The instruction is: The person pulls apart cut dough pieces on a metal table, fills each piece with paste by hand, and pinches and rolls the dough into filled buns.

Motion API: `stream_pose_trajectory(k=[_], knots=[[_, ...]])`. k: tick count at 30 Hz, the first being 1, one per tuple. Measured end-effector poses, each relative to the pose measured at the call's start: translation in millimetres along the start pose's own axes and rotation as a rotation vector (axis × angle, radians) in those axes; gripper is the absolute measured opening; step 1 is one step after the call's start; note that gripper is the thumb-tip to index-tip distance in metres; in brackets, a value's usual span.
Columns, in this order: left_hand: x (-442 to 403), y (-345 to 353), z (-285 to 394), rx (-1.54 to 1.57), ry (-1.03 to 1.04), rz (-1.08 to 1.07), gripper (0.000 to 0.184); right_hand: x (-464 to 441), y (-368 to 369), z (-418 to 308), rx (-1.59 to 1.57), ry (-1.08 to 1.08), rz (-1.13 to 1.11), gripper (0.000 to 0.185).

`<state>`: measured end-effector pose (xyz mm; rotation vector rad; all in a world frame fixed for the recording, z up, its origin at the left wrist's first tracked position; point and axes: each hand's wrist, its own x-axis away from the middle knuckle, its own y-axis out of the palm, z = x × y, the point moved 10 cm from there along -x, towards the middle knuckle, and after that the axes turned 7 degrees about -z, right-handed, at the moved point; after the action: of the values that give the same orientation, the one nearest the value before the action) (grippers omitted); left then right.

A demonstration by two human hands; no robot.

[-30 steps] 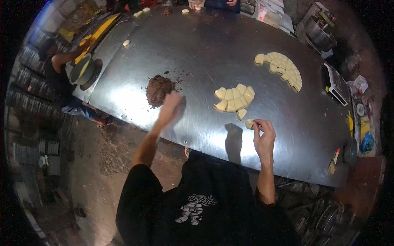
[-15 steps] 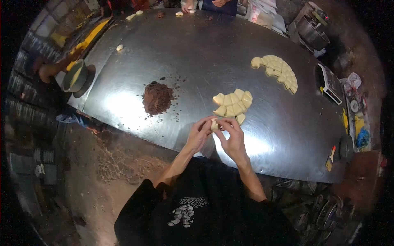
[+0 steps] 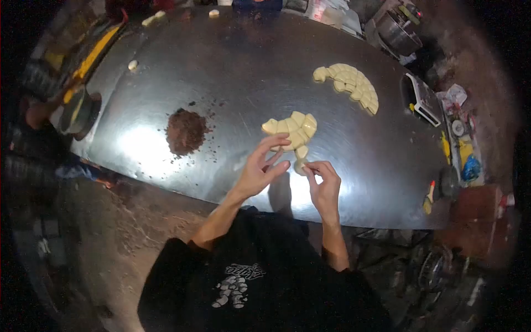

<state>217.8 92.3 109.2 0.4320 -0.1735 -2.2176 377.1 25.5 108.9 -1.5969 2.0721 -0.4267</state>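
A small flattened piece of dough (image 3: 300,166) is pinched at its edge between the thumb and fingers of my right hand (image 3: 325,182). My left hand (image 3: 261,169) is open, its fingers apart, over the near-left side of a cluster of cut dough pieces (image 3: 298,126). Its fingertips cover part of that cluster, so contact with it is hard to judge. To the left on the metal table (image 3: 232,72) lies a crumbly brown heap of filling (image 3: 186,131), with loose crumbs around it.
A larger fan of cut dough (image 3: 354,83) lies farther right. A scale (image 3: 423,99) and a brush (image 3: 428,198) sit along the right edge. A bowl (image 3: 77,113) stands at the left edge beside another person's arm (image 3: 44,110). Small dough balls (image 3: 133,65) lie far left.
My hands have moved apart; the left has opened and shifted toward the dough cluster. The dough piece, held in both hands before, is now only in my right. The whole view has shifted.
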Motion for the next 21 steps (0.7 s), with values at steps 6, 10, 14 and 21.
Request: stream_pose_trajectory(k=[6, 10, 14, 21], knots=[[10.2, 85.6, 177.4, 0.457, 0.414, -0.409, 0.051, 43.2, -4.3, 144.5, 0.489, 0.199, -0.141, 0.012], [34.9, 121.7, 236.5, 0.872, 0.949, -0.724, 0.048, 1.0, -67.3, 88.7, 0.643, -0.012, 0.251, 0.031], [26.0, 154.7, 237.1, 0.849, 1.135, -0.853, 0.052, -17.5, 8.3, 119.7, 0.900, 0.060, 0.237, 0.041], [54.1, 144.2, 261.4, 1.060, 1.140, -0.625, 0.054, -20.5, 40.6, 200.3, 0.620, 0.151, -0.033, 0.040]])
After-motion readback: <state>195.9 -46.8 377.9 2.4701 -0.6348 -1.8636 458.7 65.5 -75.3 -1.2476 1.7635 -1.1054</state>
